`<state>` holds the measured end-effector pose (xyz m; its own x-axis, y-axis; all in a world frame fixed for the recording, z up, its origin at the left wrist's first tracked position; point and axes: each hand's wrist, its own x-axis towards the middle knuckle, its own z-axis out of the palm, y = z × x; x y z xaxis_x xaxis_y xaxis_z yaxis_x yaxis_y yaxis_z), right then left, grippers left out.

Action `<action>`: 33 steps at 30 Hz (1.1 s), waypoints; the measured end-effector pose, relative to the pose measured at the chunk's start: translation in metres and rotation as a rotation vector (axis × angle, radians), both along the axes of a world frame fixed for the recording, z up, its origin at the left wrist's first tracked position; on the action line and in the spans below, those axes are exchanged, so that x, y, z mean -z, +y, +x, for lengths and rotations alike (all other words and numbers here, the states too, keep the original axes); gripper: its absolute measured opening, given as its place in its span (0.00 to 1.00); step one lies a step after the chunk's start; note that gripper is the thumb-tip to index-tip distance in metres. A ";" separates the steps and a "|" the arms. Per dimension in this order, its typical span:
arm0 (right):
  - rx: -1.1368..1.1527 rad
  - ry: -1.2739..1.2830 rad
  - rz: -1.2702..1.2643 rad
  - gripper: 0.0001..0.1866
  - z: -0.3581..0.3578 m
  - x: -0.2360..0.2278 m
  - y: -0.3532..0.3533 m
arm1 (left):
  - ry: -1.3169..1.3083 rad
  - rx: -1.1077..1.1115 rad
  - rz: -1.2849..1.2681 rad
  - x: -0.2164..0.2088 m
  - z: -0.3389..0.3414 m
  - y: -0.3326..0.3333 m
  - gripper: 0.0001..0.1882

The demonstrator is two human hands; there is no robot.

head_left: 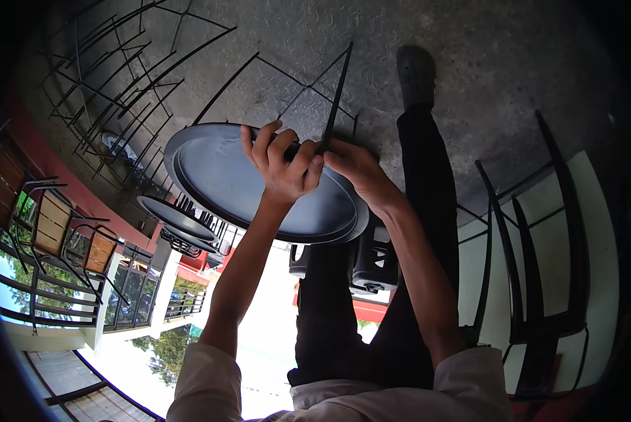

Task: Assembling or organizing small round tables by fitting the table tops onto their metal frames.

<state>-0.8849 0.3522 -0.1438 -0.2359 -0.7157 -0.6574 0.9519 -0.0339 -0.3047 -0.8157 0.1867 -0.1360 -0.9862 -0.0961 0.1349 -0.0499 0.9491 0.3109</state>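
A round dark metal tabletop (238, 176) with a raised rim is tilted in front of me, and a frame of thin black metal legs (338, 91) shows beyond it. My left hand (281, 165) is at the far rim with its fingers curled and its thumb toward the leg's lower end. Something dark lies under those fingers, too hidden to name. Close against it, my right hand (361, 174) is closed around the lower end of the black leg. Its fingertips are partly hidden.
Several black rod frames (122, 91) stand at the far left on the grey floor (512, 63). Another round tabletop (178, 219) is behind the first. Wooden-slatted chairs (52, 221) are at left; black chair-like frames (533, 281) lean by the pale wall at right. My shoe (416, 77) is ahead.
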 end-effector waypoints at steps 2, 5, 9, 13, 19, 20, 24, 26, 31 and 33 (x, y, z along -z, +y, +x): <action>-0.056 0.040 0.045 0.19 -0.004 0.001 0.003 | 0.008 -0.005 0.004 0.003 -0.005 0.001 0.08; -0.093 0.189 0.179 0.18 -0.007 -0.014 -0.001 | 0.023 -0.035 0.031 0.004 -0.002 0.002 0.13; -0.214 0.648 0.437 0.19 0.012 -0.021 -0.012 | 0.056 -0.264 0.084 0.003 0.033 -0.010 0.27; -0.230 0.979 0.647 0.30 0.018 -0.020 -0.014 | -0.277 -0.650 -0.020 -0.012 0.112 -0.011 0.33; -0.277 1.453 0.528 0.27 0.009 -0.026 -0.026 | -0.281 -0.861 -0.019 -0.013 0.202 -0.005 0.37; -0.280 1.487 0.545 0.26 0.010 -0.027 -0.026 | -0.297 -0.878 0.002 -0.018 0.200 -0.004 0.39; -0.366 1.457 0.649 0.22 0.013 -0.024 -0.023 | -0.360 -0.892 0.065 -0.030 0.199 -0.009 0.42; -0.449 1.388 0.704 0.22 0.017 -0.028 -0.029 | -0.439 -0.980 0.042 -0.043 0.208 -0.022 0.44; -0.517 1.251 0.652 0.25 -0.005 -0.022 -0.011 | -0.308 -1.161 0.004 -0.041 0.236 -0.036 0.49; -0.609 1.203 0.708 0.28 -0.006 -0.039 -0.022 | -0.203 -1.197 -0.061 -0.046 0.241 -0.044 0.50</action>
<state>-0.8912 0.3303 -0.1043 -0.6592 -0.5288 -0.5345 -0.0514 0.7409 -0.6696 -0.5747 0.1423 -0.0902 -0.2820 -0.9591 0.0243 -0.9473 0.2824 0.1515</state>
